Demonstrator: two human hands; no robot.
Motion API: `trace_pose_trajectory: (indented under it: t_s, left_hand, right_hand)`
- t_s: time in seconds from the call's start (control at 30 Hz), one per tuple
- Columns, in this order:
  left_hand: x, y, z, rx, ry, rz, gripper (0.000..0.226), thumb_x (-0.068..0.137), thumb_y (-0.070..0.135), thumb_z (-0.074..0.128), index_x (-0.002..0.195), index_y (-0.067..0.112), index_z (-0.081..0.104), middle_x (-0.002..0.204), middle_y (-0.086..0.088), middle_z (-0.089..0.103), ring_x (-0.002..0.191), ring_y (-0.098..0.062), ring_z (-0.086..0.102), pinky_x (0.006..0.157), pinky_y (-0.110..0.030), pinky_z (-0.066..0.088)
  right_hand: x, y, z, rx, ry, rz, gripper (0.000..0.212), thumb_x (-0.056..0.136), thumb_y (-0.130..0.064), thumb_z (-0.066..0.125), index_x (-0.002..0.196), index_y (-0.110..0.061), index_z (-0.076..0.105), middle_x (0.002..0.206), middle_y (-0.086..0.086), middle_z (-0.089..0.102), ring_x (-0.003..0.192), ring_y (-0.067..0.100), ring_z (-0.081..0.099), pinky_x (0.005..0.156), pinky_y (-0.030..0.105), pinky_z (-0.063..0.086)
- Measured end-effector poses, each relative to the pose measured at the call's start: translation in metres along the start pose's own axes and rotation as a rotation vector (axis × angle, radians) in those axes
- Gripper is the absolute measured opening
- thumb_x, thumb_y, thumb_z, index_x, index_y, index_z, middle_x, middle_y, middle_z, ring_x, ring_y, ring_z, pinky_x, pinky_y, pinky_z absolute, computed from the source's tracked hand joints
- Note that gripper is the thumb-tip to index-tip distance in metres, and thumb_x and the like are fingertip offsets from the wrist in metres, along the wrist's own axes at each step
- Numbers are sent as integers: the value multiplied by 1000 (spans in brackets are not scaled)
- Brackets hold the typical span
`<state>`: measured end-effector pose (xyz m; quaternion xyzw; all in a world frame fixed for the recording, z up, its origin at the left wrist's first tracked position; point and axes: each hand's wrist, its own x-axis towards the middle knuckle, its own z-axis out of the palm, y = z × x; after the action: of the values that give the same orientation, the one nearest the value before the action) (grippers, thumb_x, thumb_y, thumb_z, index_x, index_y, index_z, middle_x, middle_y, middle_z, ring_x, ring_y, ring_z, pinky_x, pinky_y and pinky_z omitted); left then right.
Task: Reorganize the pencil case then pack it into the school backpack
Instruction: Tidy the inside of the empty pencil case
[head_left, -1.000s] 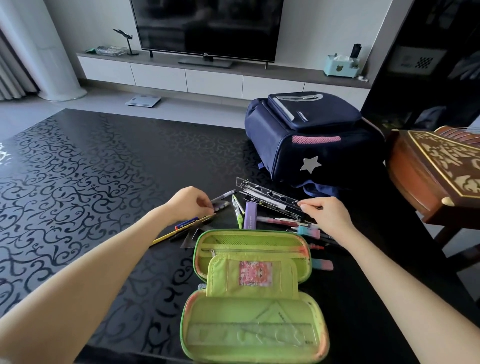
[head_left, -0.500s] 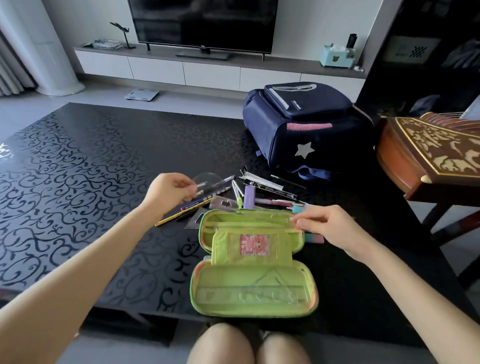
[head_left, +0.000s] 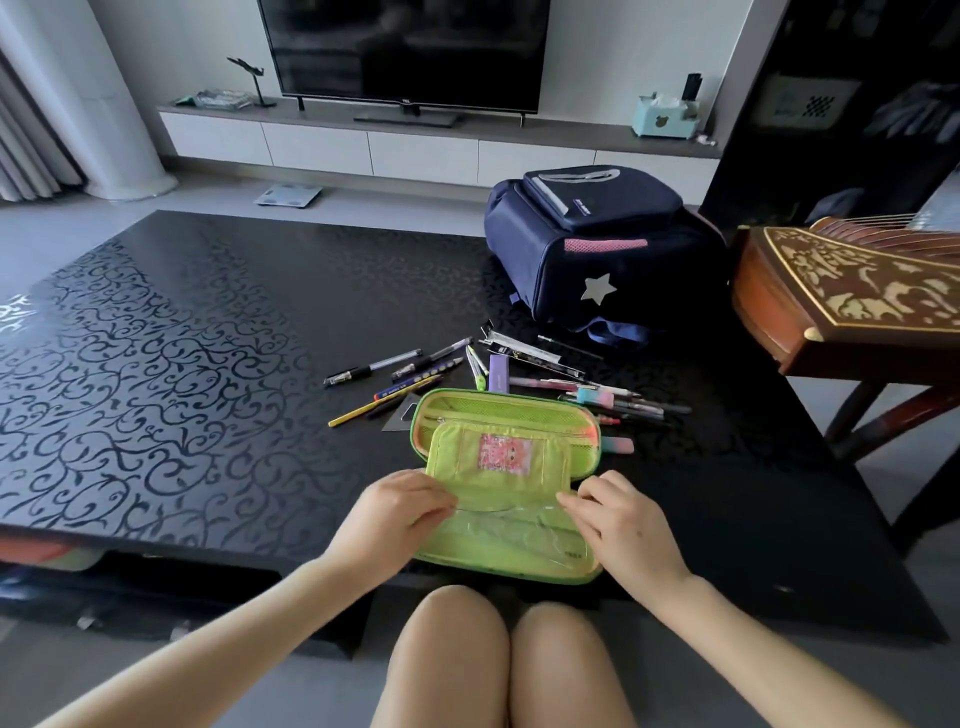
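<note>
The green pencil case (head_left: 511, 423) lies open at the table's near edge, its middle flap with a pink sticker folded up. Clear plastic rulers (head_left: 511, 538) lie in its near half. My left hand (head_left: 395, 517) pinches their left end at the flap's lower edge, and my right hand (head_left: 621, 522) holds their right end with bent fingers. Loose pens and pencils (head_left: 410, 366) lie scattered just beyond the case, with more stationery (head_left: 597, 395) to its right. The navy backpack (head_left: 597, 249) with a white star stands behind them, zipped.
The black patterned table (head_left: 156, 364) stretches wide to the left. A carved wooden string instrument (head_left: 841, 296) on a stand sits close at the right, beside the backpack. My bare knees (head_left: 509, 660) are under the table's near edge. A TV unit is behind.
Both hands came back from the stationery pile to the case's near half, my left with a clear protractor and my right with rulers. The camera pulled back, bringing my knees into view.
</note>
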<state>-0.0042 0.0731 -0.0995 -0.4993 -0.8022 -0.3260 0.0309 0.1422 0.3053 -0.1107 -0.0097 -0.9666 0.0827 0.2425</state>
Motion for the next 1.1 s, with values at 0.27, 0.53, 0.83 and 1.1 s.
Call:
trace_pose_trajectory:
  t_s: [0.27,0.53,0.83,1.1]
  left_hand:
    - [-3,-7,18,95,-54,80,17,84,17,57,84,17,73,90,1,71,84,-15,57,84,-23,43]
    - [-1,-18,5,76,-262,60,18,72,15,58,75,24,73,91,10,72,86,-14,62,90,-27,42]
    - [24,-38,-12,124,96,-307,13,79,8,63,86,12,73,90,-1,71,87,-21,60,78,-28,44]
    - [67,-87,-6,279,-64,-589,25,86,25,61,101,5,64,99,-16,59,99,-37,53,80,-38,43]
  right_hand:
    - [-11,-15,9,-94,-54,-67,33,55,1,85,85,-7,74,67,1,59,62,18,55,42,22,43]
    - [-6,-13,-6,74,-410,33,30,87,-23,45,86,-13,74,89,-1,71,90,17,62,88,33,52]
    - [19,-8,-16,35,-339,74,41,87,-32,34,74,-20,71,67,-4,69,65,12,62,76,28,51]
    - [53,-11,-9,111,-245,103,30,88,-25,47,76,-19,74,63,-5,68,62,11,62,58,24,49]
